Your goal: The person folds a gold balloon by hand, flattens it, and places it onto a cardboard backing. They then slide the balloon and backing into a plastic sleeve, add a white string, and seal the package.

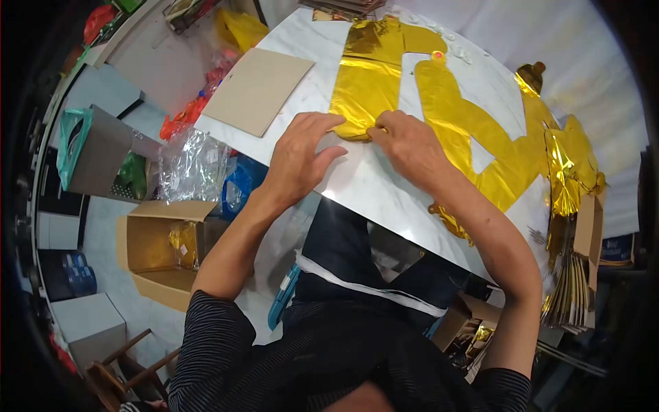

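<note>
A shiny gold foil balloon (367,86) lies flat and folded on the white marble-patterned table (357,168), its rounded near end close to the table edge. At that end's left corner, the fingertips of my left hand (302,151) rest on the foil, with the thumb spread away from them. My right hand (410,144) pinches the near edge at the right corner between curled fingers and thumb. To the right, a larger gold foil balloon (463,113) lies spread out flat, passing partly behind my right forearm.
A brown cardboard sheet (259,89) lies on the table's left. More gold foil (563,161) hangs over the right edge above a box of folded pieces (570,292). An open carton (165,247) stands on the floor at left, near clear plastic bags (192,165).
</note>
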Available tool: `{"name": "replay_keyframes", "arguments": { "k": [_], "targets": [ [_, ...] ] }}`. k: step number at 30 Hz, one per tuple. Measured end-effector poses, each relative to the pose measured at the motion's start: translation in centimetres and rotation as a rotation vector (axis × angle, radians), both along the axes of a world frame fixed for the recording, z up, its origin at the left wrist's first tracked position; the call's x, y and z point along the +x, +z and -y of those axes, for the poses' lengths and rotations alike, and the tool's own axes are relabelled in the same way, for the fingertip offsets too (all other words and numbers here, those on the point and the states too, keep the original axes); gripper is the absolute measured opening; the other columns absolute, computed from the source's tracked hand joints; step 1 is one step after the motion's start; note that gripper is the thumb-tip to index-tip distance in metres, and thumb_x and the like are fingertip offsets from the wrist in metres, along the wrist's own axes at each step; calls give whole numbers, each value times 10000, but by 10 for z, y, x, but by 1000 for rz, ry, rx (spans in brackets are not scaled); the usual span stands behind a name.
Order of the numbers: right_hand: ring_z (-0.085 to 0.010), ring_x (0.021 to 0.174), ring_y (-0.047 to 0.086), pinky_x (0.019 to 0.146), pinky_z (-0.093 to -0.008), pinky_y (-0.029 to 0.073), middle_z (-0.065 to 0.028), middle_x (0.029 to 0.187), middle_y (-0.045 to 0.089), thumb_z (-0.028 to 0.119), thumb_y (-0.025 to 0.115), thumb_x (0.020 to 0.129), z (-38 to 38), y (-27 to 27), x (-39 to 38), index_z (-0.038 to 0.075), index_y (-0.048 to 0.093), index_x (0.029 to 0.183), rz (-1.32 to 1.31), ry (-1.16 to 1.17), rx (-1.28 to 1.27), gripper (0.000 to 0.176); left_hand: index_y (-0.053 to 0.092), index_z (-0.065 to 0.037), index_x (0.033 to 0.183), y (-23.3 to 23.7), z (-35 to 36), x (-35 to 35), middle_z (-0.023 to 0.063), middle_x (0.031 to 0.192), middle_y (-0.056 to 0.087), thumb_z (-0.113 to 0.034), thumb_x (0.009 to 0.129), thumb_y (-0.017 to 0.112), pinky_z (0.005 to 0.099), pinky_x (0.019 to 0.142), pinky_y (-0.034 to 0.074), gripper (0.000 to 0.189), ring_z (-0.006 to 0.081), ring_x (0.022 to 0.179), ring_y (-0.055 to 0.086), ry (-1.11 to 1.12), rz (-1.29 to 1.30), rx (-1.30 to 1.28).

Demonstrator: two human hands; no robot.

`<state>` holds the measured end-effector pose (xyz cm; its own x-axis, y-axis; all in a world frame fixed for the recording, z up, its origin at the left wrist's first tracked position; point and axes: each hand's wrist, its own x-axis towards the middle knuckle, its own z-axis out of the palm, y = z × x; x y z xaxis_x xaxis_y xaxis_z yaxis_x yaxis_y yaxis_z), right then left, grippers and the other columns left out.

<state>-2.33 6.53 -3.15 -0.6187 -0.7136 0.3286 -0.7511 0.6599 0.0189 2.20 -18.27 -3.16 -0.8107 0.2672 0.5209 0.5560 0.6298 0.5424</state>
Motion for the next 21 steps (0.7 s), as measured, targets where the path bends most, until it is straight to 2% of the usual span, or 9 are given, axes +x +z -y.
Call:
{"name": "replay_keyframes", "arguments": {
  "k": [3, 4, 10, 12, 14, 15, 16, 20, 21],
  "targets": [
    [-296, 897, 704, 752, -418, 564, -129, 979, 685, 101, 747, 880, 2, 2, -11, 76, 786, 1013, 167, -71, -127, 142, 674, -19, 1318, -11, 9, -16, 169, 1289, 712, -84, 809, 868, 422, 1027, 537, 548, 356, 1244, 641, -58, -22, -48],
    [-273, 794, 687, 719, -396, 548, -131, 900, 677, 86, 793, 865, 3, 0, -15, 63, 785, 946, 217, -62, -302, 84, 686, -19, 1300, -13, 7, -23, 167, 1261, 723, -104, 826, 861, 420, 1010, 544, 513, 352, 1216, 653, -69, -23, -38],
    [-141, 661, 558, 627, -321, 466, -62, 734, 673, 128, 901, 826, 8, 20, -33, -5, 738, 855, 691, -360, -415, 212, 764, -3, 1139, -1, 0, -64, 169, 1092, 764, -172, 924, 789, 391, 901, 574, 275, 311, 1013, 721, -147, 190, -24],
    [-123, 655, 549, 613, -314, 459, -53, 722, 668, 138, 908, 821, 8, 23, -36, -6, 737, 851, 704, -372, -392, 226, 785, 21, 1061, 0, 1, -75, 161, 971, 778, -160, 964, 749, 350, 785, 584, 208, 248, 835, 741, -138, 224, -42],
    [-105, 650, 540, 600, -306, 452, -45, 710, 664, 148, 916, 817, 7, 21, -40, -7, 735, 846, 719, -380, -370, 240, 782, 26, 1062, -1, -1, -82, 147, 920, 779, -155, 963, 753, 338, 742, 581, 208, 215, 790, 732, -128, 302, -1],
    [-146, 651, 574, 619, -332, 471, -82, 723, 680, 196, 904, 826, 7, 20, -41, -9, 748, 867, 716, -383, -359, 261, 780, 32, 1062, -2, -1, -84, 133, 868, 779, -150, 962, 757, 327, 699, 577, 209, 181, 745, 723, -121, 377, 37],
    [-187, 652, 608, 638, -358, 491, -119, 736, 695, 243, 892, 834, 7, 19, -42, -11, 760, 888, 712, -386, -349, 291, 780, 32, 1062, -2, -1, -86, 133, 868, 779, -150, 962, 757, 327, 699, 577, 209, 181, 745, 723, -117, 379, 40],
    [-158, 648, 597, 637, -348, 489, -120, 746, 708, 272, 855, 883, 6, 22, -38, -10, 769, 898, 811, -381, -481, 295, 787, 34, 1014, -5, -2, -91, 99, 800, 764, -141, 954, 772, 281, 628, 557, 186, 114, 722, 702, -102, 504, 139],
    [-110, 651, 556, 612, -310, 455, -53, 736, 670, 254, 832, 920, 4, 20, -40, -14, 751, 878, 791, -354, -496, 283, 788, 32, 993, -6, -3, -90, 92, 803, 762, -142, 951, 777, 268, 626, 556, 179, 106, 735, 702, -90, 539, 164]
  ]
}}
